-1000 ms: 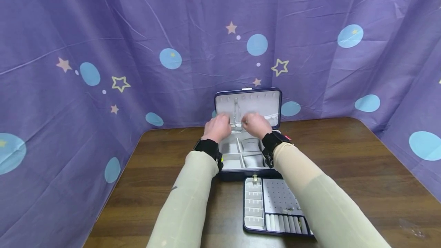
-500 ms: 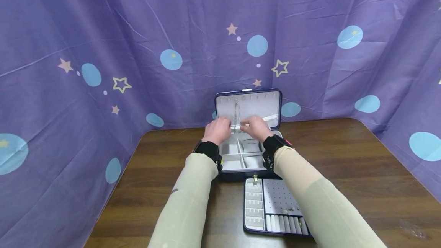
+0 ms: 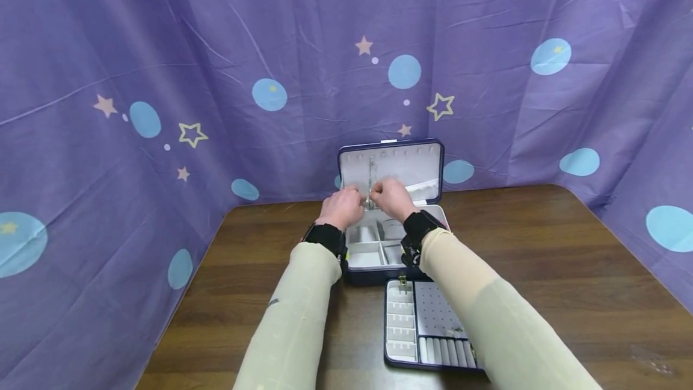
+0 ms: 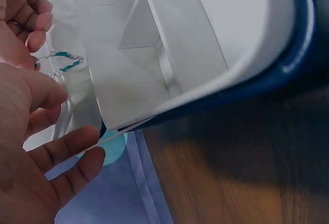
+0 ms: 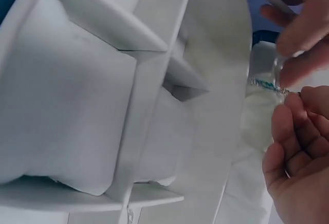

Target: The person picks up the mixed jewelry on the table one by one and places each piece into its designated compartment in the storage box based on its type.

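Observation:
A dark blue jewellery box (image 3: 373, 275) stands with its white-lined lid (image 3: 403, 164) raised. A thin silver necklace (image 3: 372, 173) hangs down the lid lining to my hands. My right hand (image 3: 391, 197) pinches the necklace's lower part, where teal stones (image 4: 66, 59) show in the left wrist view. Beside it, my left hand (image 3: 342, 204) holds the edge of the pale pocket (image 5: 252, 116) at the lid's bottom, fingers curled near it. A thin white strip (image 4: 121, 133) passes by the left fingers. Part of the pocket is hidden behind both hands.
The box's base has white compartments (image 3: 364, 253), some with grey cushions (image 5: 72, 95). In front lies a lift-out tray (image 3: 402, 363) with small slots, a perforated earring panel (image 3: 435, 306) and ring rolls (image 3: 444, 351). Clear plastic (image 3: 652, 360) lies at right; a purple curtain (image 3: 303, 47) hangs behind.
My right hand has moved slightly left and up, closer to my left hand and the hanging necklace. The left hand stays nearly in place at the lid's bottom.

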Demonstrator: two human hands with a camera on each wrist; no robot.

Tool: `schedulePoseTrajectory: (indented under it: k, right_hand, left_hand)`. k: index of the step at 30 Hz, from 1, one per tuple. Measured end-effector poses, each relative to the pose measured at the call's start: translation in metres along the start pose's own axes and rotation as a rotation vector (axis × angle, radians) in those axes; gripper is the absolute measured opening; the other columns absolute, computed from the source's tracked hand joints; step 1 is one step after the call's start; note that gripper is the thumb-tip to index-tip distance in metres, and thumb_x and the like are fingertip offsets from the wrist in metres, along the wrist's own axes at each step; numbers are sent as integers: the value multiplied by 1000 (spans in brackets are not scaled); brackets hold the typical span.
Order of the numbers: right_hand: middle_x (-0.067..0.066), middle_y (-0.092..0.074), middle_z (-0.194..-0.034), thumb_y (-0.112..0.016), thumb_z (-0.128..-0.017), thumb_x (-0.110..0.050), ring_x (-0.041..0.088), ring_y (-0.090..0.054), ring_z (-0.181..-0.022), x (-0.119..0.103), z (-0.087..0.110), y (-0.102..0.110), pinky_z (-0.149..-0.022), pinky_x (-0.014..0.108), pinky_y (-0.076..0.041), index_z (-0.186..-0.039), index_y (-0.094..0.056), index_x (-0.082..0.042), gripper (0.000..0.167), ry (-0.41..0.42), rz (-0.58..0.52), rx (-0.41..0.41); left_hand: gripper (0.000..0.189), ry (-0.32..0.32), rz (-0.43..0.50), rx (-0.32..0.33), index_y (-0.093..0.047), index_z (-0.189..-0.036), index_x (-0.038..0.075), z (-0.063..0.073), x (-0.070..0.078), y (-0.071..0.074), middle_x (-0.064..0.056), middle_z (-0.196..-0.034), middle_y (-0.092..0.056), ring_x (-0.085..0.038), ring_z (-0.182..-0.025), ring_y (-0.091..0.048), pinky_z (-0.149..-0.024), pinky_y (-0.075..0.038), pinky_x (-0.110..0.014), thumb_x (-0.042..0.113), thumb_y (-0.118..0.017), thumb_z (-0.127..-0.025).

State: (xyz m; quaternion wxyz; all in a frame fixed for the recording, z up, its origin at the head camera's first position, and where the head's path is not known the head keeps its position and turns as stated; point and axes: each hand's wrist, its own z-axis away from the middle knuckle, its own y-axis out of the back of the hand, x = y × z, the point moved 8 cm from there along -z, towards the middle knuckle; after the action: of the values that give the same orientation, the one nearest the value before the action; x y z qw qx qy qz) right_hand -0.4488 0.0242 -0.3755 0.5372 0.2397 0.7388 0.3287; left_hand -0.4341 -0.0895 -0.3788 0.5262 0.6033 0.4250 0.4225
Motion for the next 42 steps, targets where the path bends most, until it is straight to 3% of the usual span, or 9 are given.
schedulePoseTrajectory:
  k: [4, 8, 15, 19, 25, 29, 33, 36, 42]
  right_hand:
    - [6, -69, -72, -59, -99, -9, 13, -63, -62, 1, 1, 3, -63, 27, -52, -92, -70, 0, 16, -68, -234, -15]
    - [11, -72, -77, -58, -99, -5, 15, -67, -59, 0, 1, 11, -65, 30, -57, -95, -67, 2, 13, -111, -425, 18]
    - [24, -75, -98, -58, -99, -4, 14, -67, -55, -2, -1, 21, -54, 20, -47, -106, -65, 5, 14, -145, -544, 92]
    - [25, -74, -101, -58, -99, -4, 20, -69, -57, -3, -2, 24, -53, 21, -50, -104, -64, 4, 12, -126, -484, 103]
    - [19, -74, -95, -58, -99, -5, 34, -74, -67, -2, -1, 25, -52, 22, -48, -98, -67, 2, 11, -81, -219, 97]
    - [13, -75, -91, -61, -98, -8, 30, -74, -72, 0, 3, 27, -64, 31, -54, -97, -71, -2, 12, -62, -36, 107]
    - [12, -75, -98, -65, -96, -12, 31, -71, -88, 0, 6, 32, -80, 44, -54, -97, -74, -5, 11, -29, 107, 143]
    - [12, -75, -102, -67, -94, -12, 34, -70, -97, 1, 8, 34, -86, 48, -53, -97, -75, -5, 11, -10, 153, 155]
    - [11, -74, -91, -65, -95, -13, 34, -69, -94, 4, 10, 30, -88, 47, -52, -101, -75, -5, 14, 1, 161, 113]
  left_hand:
    - [40, -5, -9, -33, -68, -136, 29, 2, -1, -2, 2, -123, -57, -31, -109, -65, -83, -56, -48, 19, -58, -98]
    - [41, -4, 11, -67, -67, -137, 30, 4, 0, -4, 2, -125, -53, -30, -108, -64, -83, -55, -48, 21, -59, -98]
    - [40, -3, 23, -97, -68, -135, 30, 5, 0, -4, 3, -129, -52, -29, -110, -64, -85, -55, -49, 22, -59, -97]
    - [41, 3, 24, -109, -66, -137, 32, 5, -1, -5, 3, -130, -51, -28, -109, -64, -84, -55, -47, 23, -60, -98]
    - [43, -2, 20, -107, -63, -139, 34, 6, -1, -5, 4, -132, -51, -27, -110, -63, -84, -55, -46, 24, -59, -98]
    - [42, -7, 36, -105, -62, -140, 34, 7, -1, -4, 4, -135, -52, -27, -113, -63, -86, -55, -46, 23, -58, -100]
    - [43, -13, 61, -95, -62, -141, 33, 8, 0, -3, 4, -138, -52, -27, -118, -62, -89, -54, -47, 21, -58, -100]
    - [45, -22, 81, -87, -61, -142, 32, 8, 0, -1, 4, -139, -53, -25, -121, -60, -90, -54, -47, 19, -58, -99]
    - [47, -50, 87, -83, -59, -145, 29, 10, 0, -1, 1, -143, -52, -24, -127, -57, -95, -52, -47, 18, -57, -99]
